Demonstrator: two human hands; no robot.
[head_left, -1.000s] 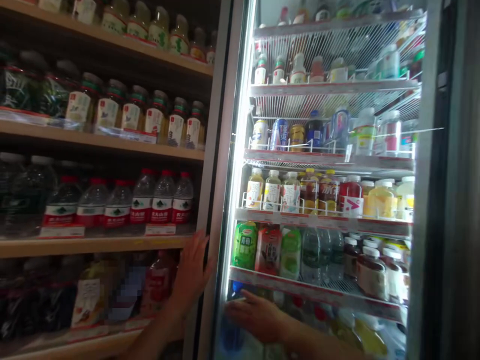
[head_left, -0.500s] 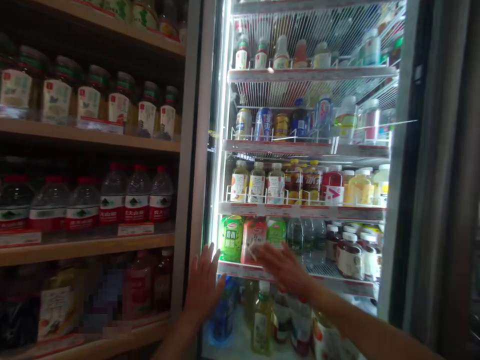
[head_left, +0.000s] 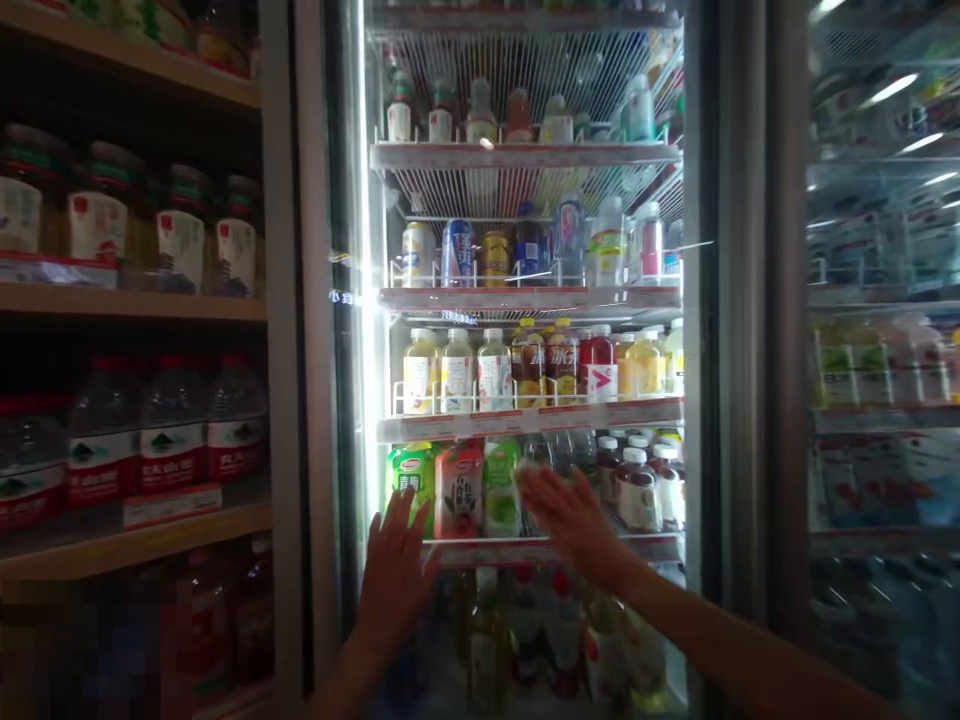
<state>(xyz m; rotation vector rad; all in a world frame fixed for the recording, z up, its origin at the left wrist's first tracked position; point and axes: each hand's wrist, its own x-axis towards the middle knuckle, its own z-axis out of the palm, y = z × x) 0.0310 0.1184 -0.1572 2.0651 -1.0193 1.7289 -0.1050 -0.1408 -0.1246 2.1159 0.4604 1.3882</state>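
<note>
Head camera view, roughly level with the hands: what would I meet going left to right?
Red-capped water bottles, left hand, red drink bottle, light green drink bottle, right hand, neighbouring cooler's shelves.

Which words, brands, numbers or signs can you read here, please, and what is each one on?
"V": white label of the transparent red bottle
"冰": yellow-capped brown plastic bottle
"山": red-capped clear plastic bottle
"爽": blue metal can
"青": green plastic bottle, partly behind the left hand
Other text is too small or blurred to read surely.
</note>
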